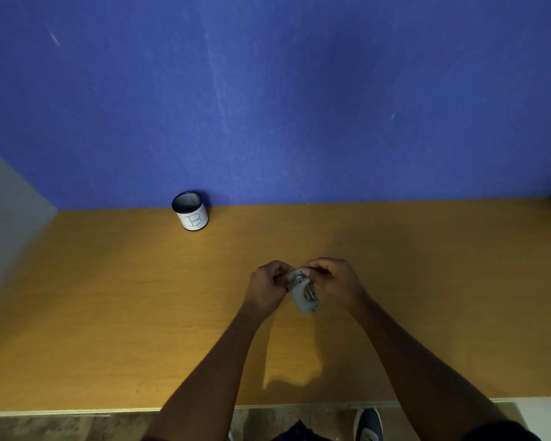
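**Colleague:** Where is the piece at this moment?

**Operator:** On my screen the small grey plastic piece with metal parts (304,296) is in the air above the yellow-brown wooden table (108,313). It is between both hands, over the front half of the table.

**Colleague:** And the fingers, how do they stand?

**Operator:** The left hand (268,286) has its fingers curled round the left side of the piece. The right hand (334,281) pinches its upper end with bent fingertips. The piece is blurred, so I cannot tell what kind of device it is.

**Colleague:** What else do you see?

**Operator:** A black mesh cup with a white label (191,211), marked "B", stands upright at the back left. It is just beside the blue wall (268,90) and well apart from the hands. Below the front edge of the table I see a dark shoe (368,423) on the floor.
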`<state>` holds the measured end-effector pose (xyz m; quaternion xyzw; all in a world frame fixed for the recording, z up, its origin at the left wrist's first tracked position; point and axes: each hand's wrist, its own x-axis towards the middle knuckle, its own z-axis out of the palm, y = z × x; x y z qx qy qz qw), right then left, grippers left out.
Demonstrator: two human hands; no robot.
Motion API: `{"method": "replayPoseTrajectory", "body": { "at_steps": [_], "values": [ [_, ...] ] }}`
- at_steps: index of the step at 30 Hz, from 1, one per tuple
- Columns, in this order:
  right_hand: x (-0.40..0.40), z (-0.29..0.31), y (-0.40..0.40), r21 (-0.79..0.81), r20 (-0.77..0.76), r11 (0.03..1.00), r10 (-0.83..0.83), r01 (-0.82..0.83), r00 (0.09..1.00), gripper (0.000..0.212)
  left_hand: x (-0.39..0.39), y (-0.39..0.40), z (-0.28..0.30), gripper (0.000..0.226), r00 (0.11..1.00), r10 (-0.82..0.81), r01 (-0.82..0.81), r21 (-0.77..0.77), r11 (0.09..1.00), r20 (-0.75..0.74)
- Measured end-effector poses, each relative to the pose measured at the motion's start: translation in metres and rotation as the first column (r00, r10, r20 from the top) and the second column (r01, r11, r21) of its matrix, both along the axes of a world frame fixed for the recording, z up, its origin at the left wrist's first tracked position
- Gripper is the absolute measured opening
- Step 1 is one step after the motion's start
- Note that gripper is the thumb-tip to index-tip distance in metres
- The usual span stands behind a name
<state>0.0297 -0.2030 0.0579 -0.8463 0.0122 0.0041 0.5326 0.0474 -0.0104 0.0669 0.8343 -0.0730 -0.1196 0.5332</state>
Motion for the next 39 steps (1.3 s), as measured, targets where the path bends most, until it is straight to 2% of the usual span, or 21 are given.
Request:
{"method": "replayPoseTrajectory", "body": {
  "at_steps": [5, 7, 11, 14, 20, 23, 27, 31, 35, 39],
  "values": [
    [-0.001, 0.003, -0.003, -0.003, -0.026, 0.998, 0.068, -0.069, 0.997, 0.008, -0.001, 0.000, 0.002, 0.007, 0.998, 0.048, -0.048, -0.018, 0.999, 0.027],
    [-0.002, 0.003, -0.001, -0.024, -0.013, 0.999, 0.040, -0.040, 0.999, 0.008, -0.002, 0.000, 0.003, 0.009, 0.998, 0.058, -0.058, -0.095, 0.994, -0.002],
    [-0.003, -0.001, 0.003, -0.002, 0.008, 0.999, -0.054, 0.054, 0.999, 0.005, -0.007, 0.001, 0.000, 0.014, 0.982, 0.114, -0.158, -0.314, 0.936, -0.152],
    [-0.006, -0.004, 0.004, 0.052, 0.010, 0.996, -0.075, 0.074, 0.997, 0.006, -0.012, 0.000, 0.000, 0.013, 0.966, 0.142, -0.217, -0.376, 0.901, -0.218],
    [-0.010, -0.004, 0.007, 0.081, 0.015, 0.995, -0.057, 0.055, 0.998, 0.018, -0.012, -0.003, 0.000, 0.005, 0.949, 0.207, -0.283, -0.357, 0.890, -0.236],
    [-0.009, -0.003, 0.009, 0.103, 0.004, 0.993, -0.059, 0.058, 0.998, 0.017, -0.011, -0.005, 0.001, 0.004, 0.946, 0.257, -0.309, -0.310, 0.899, -0.195],
    [-0.007, 0.000, 0.007, 0.150, -0.020, 0.987, -0.054, 0.057, 0.998, 0.014, -0.011, -0.005, 0.005, 0.005, 0.947, 0.240, -0.302, -0.343, 0.889, -0.212],
    [-0.003, 0.007, 0.003, 0.245, -0.095, 0.969, -0.020, 0.043, 0.995, 0.013, -0.014, -0.003, 0.008, 0.003, 0.924, 0.193, -0.335, -0.459, 0.823, -0.329],
    [-0.002, 0.012, 0.001, 0.368, -0.191, 0.927, 0.001, 0.070, 0.982, 0.021, -0.013, -0.001, 0.006, 0.007, 0.852, 0.181, -0.442, -0.492, 0.750, -0.491],
    [-0.009, 0.011, 0.001, 0.394, -0.304, 0.915, 0.037, 0.090, 0.952, 0.009, -0.009, 0.004, 0.005, 0.006, 0.791, 0.160, -0.525, -0.520, 0.674, -0.591]
  ]
}}
